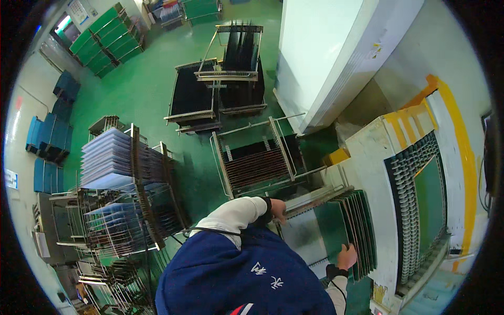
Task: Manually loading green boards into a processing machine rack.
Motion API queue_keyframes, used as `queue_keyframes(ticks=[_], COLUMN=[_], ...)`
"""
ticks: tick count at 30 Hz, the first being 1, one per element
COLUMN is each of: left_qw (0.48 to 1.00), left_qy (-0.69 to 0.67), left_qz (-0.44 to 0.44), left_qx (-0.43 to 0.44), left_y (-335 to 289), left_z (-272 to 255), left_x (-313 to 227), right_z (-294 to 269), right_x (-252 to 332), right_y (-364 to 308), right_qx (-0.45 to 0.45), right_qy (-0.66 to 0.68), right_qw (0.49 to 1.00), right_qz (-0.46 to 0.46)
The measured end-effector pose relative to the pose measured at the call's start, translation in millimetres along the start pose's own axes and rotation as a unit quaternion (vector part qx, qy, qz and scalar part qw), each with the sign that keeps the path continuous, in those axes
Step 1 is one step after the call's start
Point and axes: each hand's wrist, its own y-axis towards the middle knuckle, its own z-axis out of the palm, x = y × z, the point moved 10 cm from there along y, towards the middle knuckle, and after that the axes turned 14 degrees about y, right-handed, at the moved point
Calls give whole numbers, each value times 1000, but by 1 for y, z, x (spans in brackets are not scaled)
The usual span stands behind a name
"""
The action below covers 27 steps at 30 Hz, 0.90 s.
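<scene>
Several thin green panels (pixel 359 231) stand on edge, side by side, in a rack in front of me to the right. My right hand (pixel 347 257) is closed at the near edge of a green panel (pixel 332 224) on the left side of this row. Left of that panel lies a pale, shiny grey surface (pixel 304 234); whether it is a separate sheet I cannot tell. My left hand (pixel 278 210) is at its far left corner, by the rack's metal rail (pixel 315 203), fingers bent down and their grip partly hidden.
To the right stands a machine with a roller conveyor (pixel 407 210) carrying a green panel (pixel 429 194). Ahead is a wire rack (pixel 254 165), with racks of dark panels (pixel 194 92) beyond. Racks of translucent sheets (pixel 107 157) stand left. A white cabinet (pixel 320 58) rises ahead right.
</scene>
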Motion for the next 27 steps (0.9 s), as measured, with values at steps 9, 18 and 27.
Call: queue_keyframes(ticks=[9, 18, 27], left_qw=[1000, 999, 1000], left_qy=[-8, 38, 2], left_qz=[-2, -13, -8], left_qx=[5, 0, -24], left_y=[7, 13, 21], left_z=[7, 11, 15], left_x=[4, 4, 14], right_z=[6, -6, 6], right_x=[0, 4, -8], right_y=[-1, 0, 2], right_qx=[59, 35, 51], right_qy=[-6, -30, -49], right_qw=[998, 998, 997], right_qz=[28, 35, 44])
